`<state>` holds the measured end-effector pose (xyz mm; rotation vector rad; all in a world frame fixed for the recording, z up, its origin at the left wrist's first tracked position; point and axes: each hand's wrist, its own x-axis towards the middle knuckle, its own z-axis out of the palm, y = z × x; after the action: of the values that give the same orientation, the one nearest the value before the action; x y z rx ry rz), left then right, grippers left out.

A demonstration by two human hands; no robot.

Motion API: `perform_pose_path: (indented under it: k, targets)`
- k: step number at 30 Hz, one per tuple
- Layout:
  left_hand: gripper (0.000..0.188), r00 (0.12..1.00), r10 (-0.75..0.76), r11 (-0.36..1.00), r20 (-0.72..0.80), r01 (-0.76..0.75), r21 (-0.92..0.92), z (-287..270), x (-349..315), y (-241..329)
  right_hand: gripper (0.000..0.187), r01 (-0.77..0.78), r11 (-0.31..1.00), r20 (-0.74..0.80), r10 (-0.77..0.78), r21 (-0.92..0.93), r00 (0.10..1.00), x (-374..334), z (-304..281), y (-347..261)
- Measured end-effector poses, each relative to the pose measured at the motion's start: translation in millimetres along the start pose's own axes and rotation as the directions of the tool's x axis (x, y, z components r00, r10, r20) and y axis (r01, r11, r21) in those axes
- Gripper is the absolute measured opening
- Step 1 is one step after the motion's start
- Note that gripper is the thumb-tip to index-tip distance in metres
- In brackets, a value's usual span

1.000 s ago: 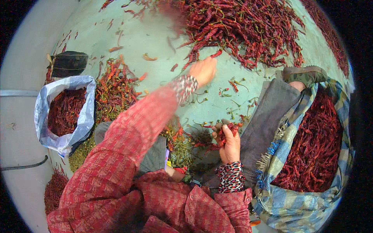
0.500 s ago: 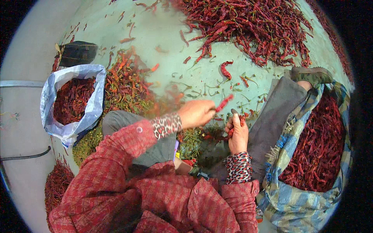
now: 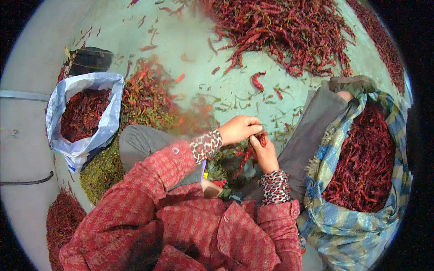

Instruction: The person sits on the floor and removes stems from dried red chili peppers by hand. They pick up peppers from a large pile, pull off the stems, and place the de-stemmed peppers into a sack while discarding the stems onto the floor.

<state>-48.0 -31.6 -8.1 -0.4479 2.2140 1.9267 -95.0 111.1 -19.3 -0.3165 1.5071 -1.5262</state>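
Observation:
My left hand (image 3: 238, 129) and my right hand (image 3: 266, 156) meet over my lap, fingertips almost touching. A bunch of wrinkled, dried red chillies (image 3: 245, 159) hangs from my right hand, its fingers curled round them and its thumb on top. My left hand is closed in a pinch at the upper end of a dried red chilli (image 3: 259, 136) between the two hands; its fingers partly hide that end. Below lie green stems and leafy scraps (image 3: 224, 165). A single curled chilli (image 3: 257, 81) rests on the pale green floor beyond my hands.
A large heap of dried chillies (image 3: 280, 31) lies at the far side. On the left stands a white-and-blue sack (image 3: 86, 151) of chillies beside mixed red and green scraps (image 3: 149, 97). A checked cloth sack (image 3: 343, 235) full of chillies stands right of my leg (image 3: 307, 131).
My left hand has moved right and come up to my right hand, bringing its chilli to the bunch. The bunch now hangs lower and shows more. The view has shifted slightly.

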Motion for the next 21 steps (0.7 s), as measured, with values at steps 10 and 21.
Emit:
perform_pose_path:
  k: [10,21]
  targets:
    - [0.015,0.941,0.273,0.906,-0.198,-0.182,0.382,2,-14,15,0.020,0.130,0.955,-0.076,-0.156,-0.266,0.985,2,-6,6]
    - [0.024,0.972,0.134,0.625,-0.195,0.070,0.778,-37,21,-17,0.018,-0.009,0.980,-0.130,0.036,0.197,0.991,0,-13,-5]
